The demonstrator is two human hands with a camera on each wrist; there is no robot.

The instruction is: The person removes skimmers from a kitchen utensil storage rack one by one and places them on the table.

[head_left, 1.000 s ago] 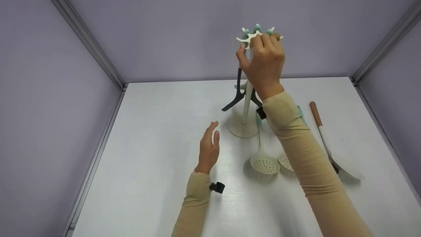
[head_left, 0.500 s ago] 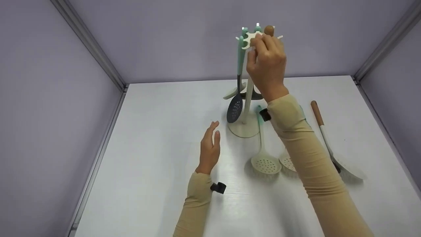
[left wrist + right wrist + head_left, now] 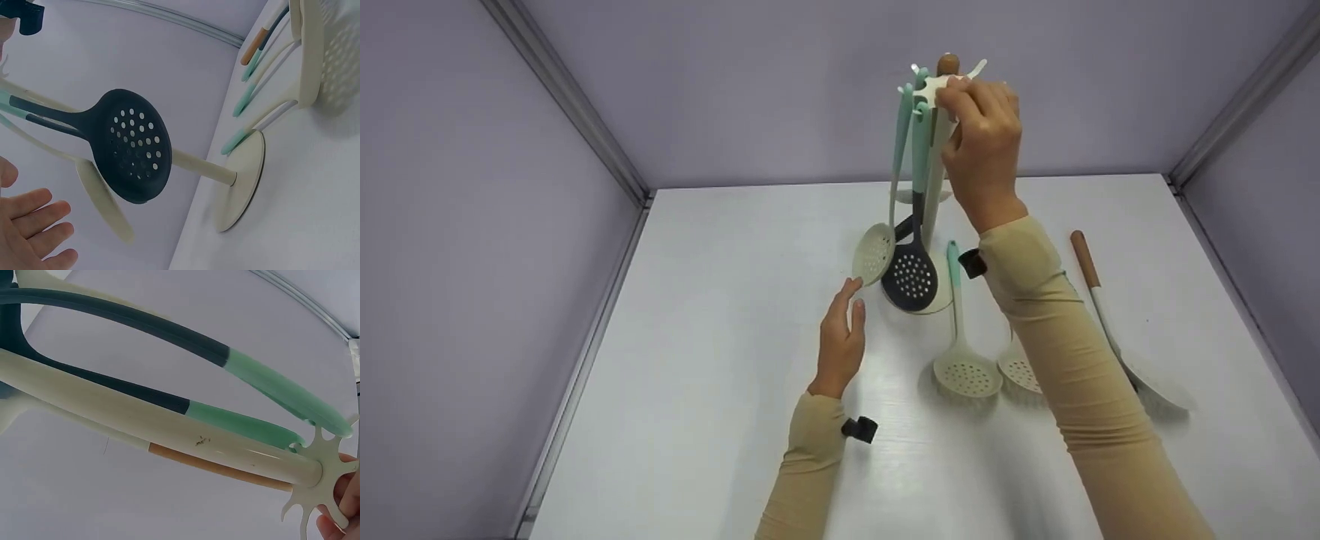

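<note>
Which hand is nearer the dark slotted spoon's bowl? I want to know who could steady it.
The left hand: its fingertips are just beside the dark spoon. The right hand is up at the rack's top.

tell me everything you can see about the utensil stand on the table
The utensil stand is cream and looks like plastic: a round flat base on the white table, a slim upright pole, and a star-shaped slotted top. Utensils with mint handles hang from the top, among them a dark slotted skimmer and a cream one, plus one with a brown handle. The right hand pinches the top; the left hand hovers open beside the base.
</note>
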